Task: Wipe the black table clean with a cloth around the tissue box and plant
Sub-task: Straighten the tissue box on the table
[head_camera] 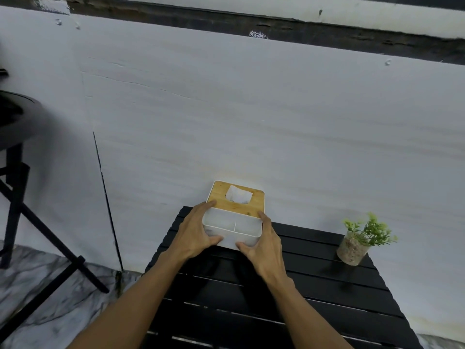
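At the far left corner of the slatted black table, both hands' grips clasp the white, bamboo-lidded tissue box, left hand, right hand; no cloth visible, wiping seemingly unstarted.

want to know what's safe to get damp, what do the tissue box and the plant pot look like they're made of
Tissue box: white body looks like matte plastic; its lid shows light wood grain, probably bamboo. Plant pot: clear, glass or plastic, with pale pebbly fill showing through.
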`<state>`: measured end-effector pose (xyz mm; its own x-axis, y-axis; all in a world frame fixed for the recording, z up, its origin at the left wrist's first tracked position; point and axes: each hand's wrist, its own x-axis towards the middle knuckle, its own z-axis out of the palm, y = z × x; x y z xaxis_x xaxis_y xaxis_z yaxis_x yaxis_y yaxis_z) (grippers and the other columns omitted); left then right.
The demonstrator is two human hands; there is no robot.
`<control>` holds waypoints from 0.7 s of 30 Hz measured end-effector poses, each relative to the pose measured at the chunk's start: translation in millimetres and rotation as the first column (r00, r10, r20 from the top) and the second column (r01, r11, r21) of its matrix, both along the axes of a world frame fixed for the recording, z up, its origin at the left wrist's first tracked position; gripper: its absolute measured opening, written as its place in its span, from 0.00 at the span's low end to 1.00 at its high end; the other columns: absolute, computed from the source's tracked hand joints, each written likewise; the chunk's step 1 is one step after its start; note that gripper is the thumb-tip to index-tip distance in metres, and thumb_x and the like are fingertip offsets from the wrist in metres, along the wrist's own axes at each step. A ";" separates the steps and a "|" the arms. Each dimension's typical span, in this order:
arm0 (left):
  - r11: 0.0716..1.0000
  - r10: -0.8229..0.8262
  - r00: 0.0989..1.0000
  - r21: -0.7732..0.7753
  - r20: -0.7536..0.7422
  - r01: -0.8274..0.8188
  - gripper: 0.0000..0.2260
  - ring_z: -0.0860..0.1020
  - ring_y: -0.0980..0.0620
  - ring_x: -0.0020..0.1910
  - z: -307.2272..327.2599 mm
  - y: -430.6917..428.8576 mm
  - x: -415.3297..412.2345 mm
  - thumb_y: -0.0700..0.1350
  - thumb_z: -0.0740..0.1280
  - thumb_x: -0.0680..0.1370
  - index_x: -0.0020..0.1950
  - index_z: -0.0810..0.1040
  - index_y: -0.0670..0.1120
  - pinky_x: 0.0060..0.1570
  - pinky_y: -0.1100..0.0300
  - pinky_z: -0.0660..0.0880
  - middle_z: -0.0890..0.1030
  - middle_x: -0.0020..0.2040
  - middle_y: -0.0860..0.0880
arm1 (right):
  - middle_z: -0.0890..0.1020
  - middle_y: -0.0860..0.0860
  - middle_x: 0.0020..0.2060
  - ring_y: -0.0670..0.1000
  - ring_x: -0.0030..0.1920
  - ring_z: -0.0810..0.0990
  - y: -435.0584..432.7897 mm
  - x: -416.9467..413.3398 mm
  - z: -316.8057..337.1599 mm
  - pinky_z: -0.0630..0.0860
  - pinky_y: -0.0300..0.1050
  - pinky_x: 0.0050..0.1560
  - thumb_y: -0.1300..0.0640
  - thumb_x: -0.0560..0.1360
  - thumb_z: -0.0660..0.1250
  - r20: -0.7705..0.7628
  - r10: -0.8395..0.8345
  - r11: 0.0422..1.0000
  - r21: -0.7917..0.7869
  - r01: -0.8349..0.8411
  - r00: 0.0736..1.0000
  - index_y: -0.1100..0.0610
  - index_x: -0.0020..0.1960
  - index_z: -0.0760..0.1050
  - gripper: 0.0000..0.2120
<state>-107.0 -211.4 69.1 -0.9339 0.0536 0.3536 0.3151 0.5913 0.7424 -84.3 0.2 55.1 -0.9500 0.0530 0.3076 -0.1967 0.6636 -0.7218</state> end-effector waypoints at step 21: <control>0.999 -0.024 0.995 -0.026 0.093 0.026 0.47 0.61 0.52 0.75 -10.9 13.4 -0.2 0.57 0.78 0.63 0.76 0.56 0.61 0.72 0.49 0.64 0.61 0.77 0.54 | 0.66 0.47 0.75 0.50 0.72 0.68 20.4 8.4 3.2 0.70 0.49 0.69 0.39 0.69 0.75 0.011 0.066 0.998 0.013 -0.066 0.998 0.43 0.80 0.51 0.48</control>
